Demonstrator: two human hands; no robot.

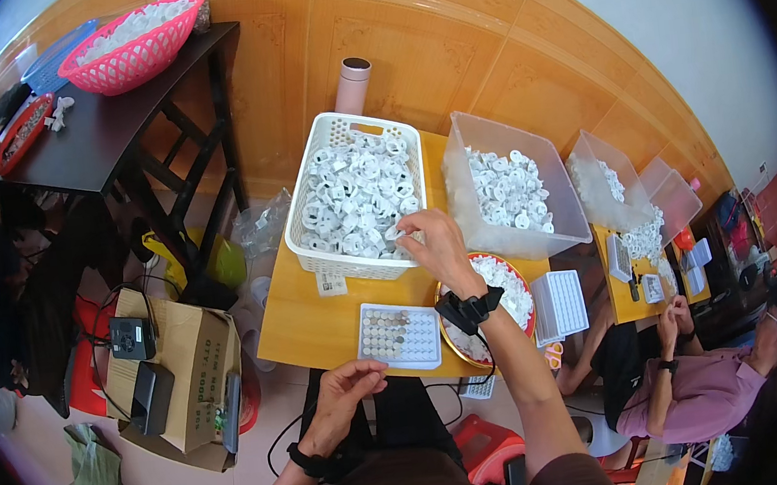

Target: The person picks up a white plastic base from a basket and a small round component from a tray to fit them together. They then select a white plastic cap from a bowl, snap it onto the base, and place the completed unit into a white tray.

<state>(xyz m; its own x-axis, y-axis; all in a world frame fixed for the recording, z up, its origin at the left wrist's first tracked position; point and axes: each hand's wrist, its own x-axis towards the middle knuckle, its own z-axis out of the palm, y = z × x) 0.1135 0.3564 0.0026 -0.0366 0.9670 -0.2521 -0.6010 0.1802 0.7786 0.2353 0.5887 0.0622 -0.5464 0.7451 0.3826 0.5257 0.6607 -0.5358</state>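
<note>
My right hand [433, 245] reaches over the near right corner of a white slotted basket [312, 250] full of small white plastic rings [355, 199], its fingers pinched on one ring at the rim. My left hand [346, 394] hovers just below the table's front edge, fingers curled together; what it holds, if anything, is too small to tell. Just beyond it lies a white grid tray [399, 336] partly filled with small round parts. Both wrists wear black bands.
A clear bin [567, 214] of white rings, a red-rimmed plate [507, 279] of parts and a second grid tray [561, 302] sit to the right. A pink tumbler [353, 85] stands behind the basket. A cardboard box [189, 372] sits left on the floor. Other people work at left and right.
</note>
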